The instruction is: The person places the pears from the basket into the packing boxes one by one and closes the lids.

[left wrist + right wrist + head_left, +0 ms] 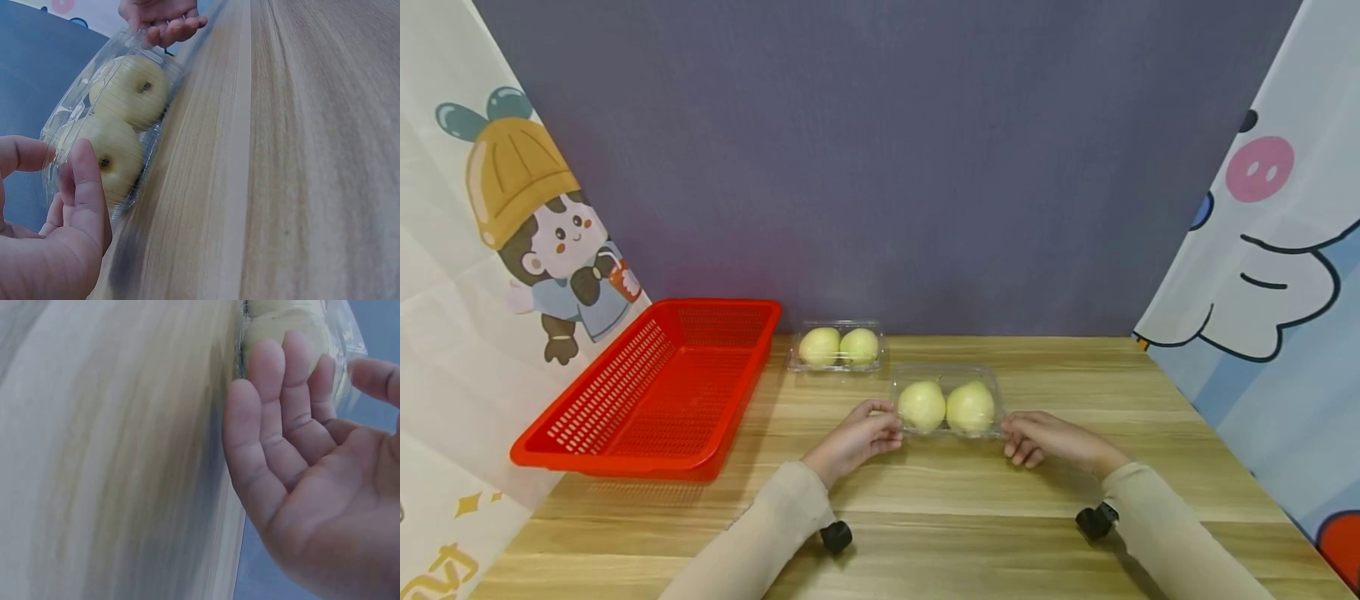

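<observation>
A clear plastic clamshell box holding two yellow pears lies in the middle of the table in the head view. My left hand pinches its near left corner between thumb and fingers. At the near right corner, my right hand pinches the edge of the box, its other fingers loosely bent below. The left wrist view shows the box from the side, with both pears seen through the plastic. In the right wrist view my fingers cover part of the box. Whether the lid is fully fastened, I cannot tell.
A second clear box with two pears sits at the back of the table, close to the grey-blue backdrop. To the left stands a red plastic basket with slotted sides. Printed curtains hang at both sides.
</observation>
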The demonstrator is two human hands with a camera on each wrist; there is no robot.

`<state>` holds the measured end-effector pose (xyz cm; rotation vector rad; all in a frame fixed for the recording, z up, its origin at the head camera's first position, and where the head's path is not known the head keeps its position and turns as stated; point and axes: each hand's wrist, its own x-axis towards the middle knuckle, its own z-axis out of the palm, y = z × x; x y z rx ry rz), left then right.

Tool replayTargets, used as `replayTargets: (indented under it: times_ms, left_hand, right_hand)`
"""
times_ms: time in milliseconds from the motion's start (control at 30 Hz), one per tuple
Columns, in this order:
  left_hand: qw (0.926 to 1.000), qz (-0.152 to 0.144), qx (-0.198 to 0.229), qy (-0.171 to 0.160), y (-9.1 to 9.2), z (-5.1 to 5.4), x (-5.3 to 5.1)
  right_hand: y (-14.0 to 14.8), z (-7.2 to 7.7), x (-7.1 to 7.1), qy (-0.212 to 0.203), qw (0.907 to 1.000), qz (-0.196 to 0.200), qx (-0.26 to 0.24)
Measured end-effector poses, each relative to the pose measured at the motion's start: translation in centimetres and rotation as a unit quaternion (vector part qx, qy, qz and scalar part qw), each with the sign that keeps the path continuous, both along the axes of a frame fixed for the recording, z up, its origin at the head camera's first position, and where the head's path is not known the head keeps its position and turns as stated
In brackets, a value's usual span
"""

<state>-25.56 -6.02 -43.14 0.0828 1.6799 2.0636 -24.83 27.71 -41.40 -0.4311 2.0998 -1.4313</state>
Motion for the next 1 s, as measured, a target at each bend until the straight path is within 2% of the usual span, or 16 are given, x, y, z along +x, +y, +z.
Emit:
replayTargets:
  times_ms: [267, 667, 833, 1000]
  left_hand:
    - [1.0, -0.003, 0.001, 0.0, -0.06, -0.05, 0.05]
    - [1.0, -0.003, 0.0, 0.001, -0.09, 0.07, 0.08]
    - [1.0, -0.006, -0.001, 0.002, -0.16, 0.16, 0.14]
    - [1.0, -0.006, -0.002, 0.003, -0.1, 0.12, 0.07]
  right_hand:
    - [-0.33, -0.07, 0.02, 0.011, 0.9999, -0.001, 0.0]
    - [-0.22, -0.35, -0.13, -0.017, 0.9967, 0.031, -0.073]
    - [-0.1, -0.48, -0.18, -0.025, 0.995, 0.042, -0.088]
    - [-0.03, -0.62, -0.17, -0.029, 0.9949, 0.036, -0.089]
